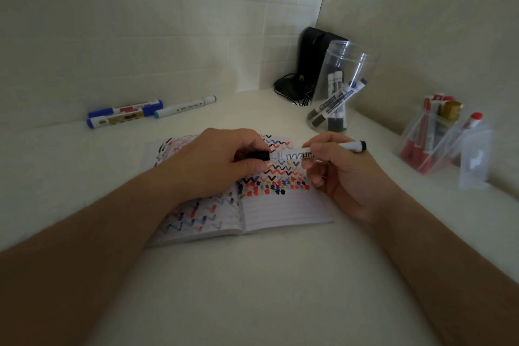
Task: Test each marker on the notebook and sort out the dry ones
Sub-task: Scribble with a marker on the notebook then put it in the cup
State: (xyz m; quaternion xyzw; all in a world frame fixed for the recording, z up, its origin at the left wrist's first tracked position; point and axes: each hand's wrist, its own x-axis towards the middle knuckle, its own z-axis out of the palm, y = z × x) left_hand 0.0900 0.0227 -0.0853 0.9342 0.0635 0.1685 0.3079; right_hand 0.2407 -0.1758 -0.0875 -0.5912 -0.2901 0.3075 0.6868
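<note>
An open lined notebook (283,213), covered in coloured zigzag and blot test marks, lies on the white table. Above it I hold a white whiteboard marker (295,155) level. My left hand (219,160) grips its black cap (257,155) at the left end. My right hand (331,168) pinches the barrel, whose black rear end (361,145) sticks out to the right. Whether the cap is seated or slightly off is not clear.
Three markers (126,114), two blue and one teal-tipped, lie at the back left by the wall. A clear round jar (337,87) holds black whiteboard markers. A clear container (432,135) at right holds red and gold markers. Black objects (309,64) with a cable stand in the corner.
</note>
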